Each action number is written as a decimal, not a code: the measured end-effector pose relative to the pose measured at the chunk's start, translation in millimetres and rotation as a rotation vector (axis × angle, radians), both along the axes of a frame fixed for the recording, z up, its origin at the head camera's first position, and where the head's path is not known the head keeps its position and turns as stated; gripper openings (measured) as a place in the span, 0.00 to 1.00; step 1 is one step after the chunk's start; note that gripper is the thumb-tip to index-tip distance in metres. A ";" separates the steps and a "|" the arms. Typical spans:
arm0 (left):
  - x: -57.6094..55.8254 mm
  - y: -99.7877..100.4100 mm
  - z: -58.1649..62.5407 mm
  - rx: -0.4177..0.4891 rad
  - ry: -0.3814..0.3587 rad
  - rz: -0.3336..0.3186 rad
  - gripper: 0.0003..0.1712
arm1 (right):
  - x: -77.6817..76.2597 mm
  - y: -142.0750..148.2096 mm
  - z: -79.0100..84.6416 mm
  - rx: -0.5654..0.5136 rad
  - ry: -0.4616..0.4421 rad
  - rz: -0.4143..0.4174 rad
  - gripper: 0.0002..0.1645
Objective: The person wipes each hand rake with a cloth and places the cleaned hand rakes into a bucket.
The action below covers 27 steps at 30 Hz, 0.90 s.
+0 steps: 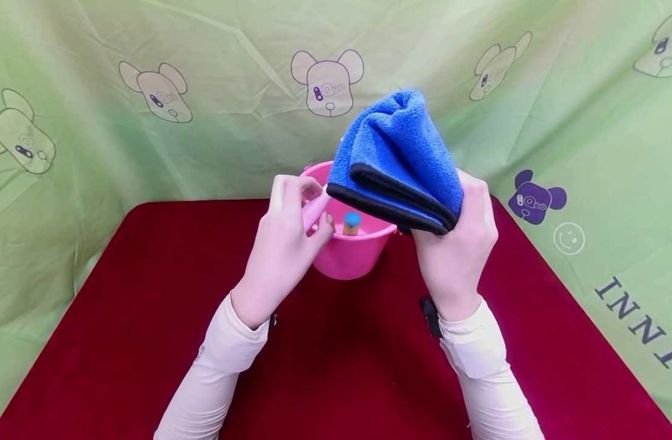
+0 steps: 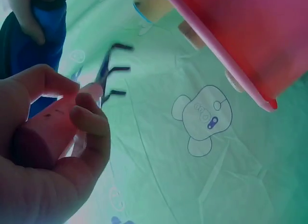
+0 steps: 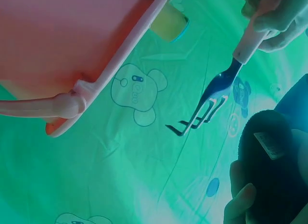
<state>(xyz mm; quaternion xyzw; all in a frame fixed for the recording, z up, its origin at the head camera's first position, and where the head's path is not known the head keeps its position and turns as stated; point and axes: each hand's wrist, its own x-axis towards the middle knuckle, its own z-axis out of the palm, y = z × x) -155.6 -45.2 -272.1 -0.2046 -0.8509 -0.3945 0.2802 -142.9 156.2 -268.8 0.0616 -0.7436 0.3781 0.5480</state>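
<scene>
My left hand [image 1: 280, 232] grips the pink handle of a small hand rake [image 3: 220, 86] with dark, bent metal tines. Only that handle shows in the head view, beside the blue cloth. In my right hand [image 1: 459, 256] is a folded blue cloth [image 1: 398, 153] with black edging, held up in front of the bucket's right part. A pink bucket [image 1: 349, 263] stands on the table between and beyond my hands. Inside it is a wooden piece with a blue end [image 1: 352, 221]. The wrist views show several wooden ends [image 2: 191, 35] past the rim.
A dark red cloth [image 1: 148, 318] covers the table. Behind and to the sides hangs a green curtain [image 1: 231, 73] printed with mouse-like heads. The pink bucket's handle [image 3: 38, 107] shows at its side in the right wrist view.
</scene>
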 end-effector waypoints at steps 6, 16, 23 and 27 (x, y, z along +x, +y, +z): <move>-2.7 1.1 -2.6 0.064 0.087 -0.004 0.19 | -0.4 -1.4 -0.1 -0.001 0.004 -0.009 0.26; -15.2 14.1 -8.9 0.110 0.094 -0.030 0.24 | -2.9 -3.7 -1.6 0.002 0.003 0.003 0.27; -32.6 26.4 -9.1 0.012 -0.055 -0.064 0.21 | -4.7 -3.3 -3.7 0.002 -0.002 -0.010 0.27; -44.9 35.5 -12.8 -0.292 0.018 -0.049 0.06 | -6.2 -3.3 -3.5 0.006 0.003 -0.013 0.27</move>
